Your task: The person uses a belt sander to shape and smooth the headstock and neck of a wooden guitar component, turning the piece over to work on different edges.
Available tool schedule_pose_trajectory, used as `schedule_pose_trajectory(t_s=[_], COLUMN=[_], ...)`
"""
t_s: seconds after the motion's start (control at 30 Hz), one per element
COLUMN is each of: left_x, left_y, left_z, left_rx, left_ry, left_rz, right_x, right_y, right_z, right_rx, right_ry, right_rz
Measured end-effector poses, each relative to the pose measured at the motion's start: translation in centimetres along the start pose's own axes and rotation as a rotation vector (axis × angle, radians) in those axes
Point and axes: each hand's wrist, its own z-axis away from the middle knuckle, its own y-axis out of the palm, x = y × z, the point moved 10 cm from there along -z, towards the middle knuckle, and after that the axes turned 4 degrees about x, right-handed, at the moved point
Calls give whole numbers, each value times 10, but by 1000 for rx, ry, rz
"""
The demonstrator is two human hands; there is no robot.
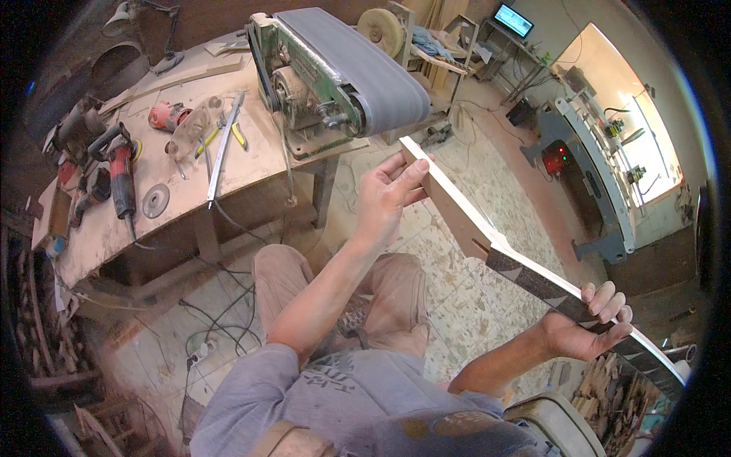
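Observation:
I hold up a guitar neck [461,218] that slants from the middle of the head view down to the right. Its pale wooden headstock end is between the thumb and fingers of my left hand [387,199]. My right hand [586,329] is wrapped round the dark fingerboard [533,284], which has light triangular inlays. A bright pale edge runs along the upper side. Just beyond the headstock stands a green belt sander [308,76] with a wide grey belt [358,61]; neck and belt appear apart.
On the wooden bench [87,251] at left lie a red angle grinder [122,171], a red power tool [169,116], a metal ruler [225,152] and a grinding disc [156,200]. Cables [221,320] trail over the floor. At right stands a grey machine frame [601,183]; wood scraps [617,396] lie below.

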Motion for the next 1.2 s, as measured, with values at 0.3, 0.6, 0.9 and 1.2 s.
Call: schedule_pose_trajectory(t_s=[0.3,0.6,0.9,1.2], left_x=[-4,-5,-7,-3], left_y=[-4,-7,-7,-13], left_z=[-11,-13,-12,-12], left_rx=[6,7,13,3], left_ry=[-24,-38,-46,-62], left_rz=[-21,-14,0,13], right_x=[0,0,-2,-8], right_y=[11,19,22,23], right_z=[1,3,-2,-5], right_rx=[-69,-106,-83,-73], right_ry=[-66,-85,-59,-45], right_rz=[77,137,121,135])
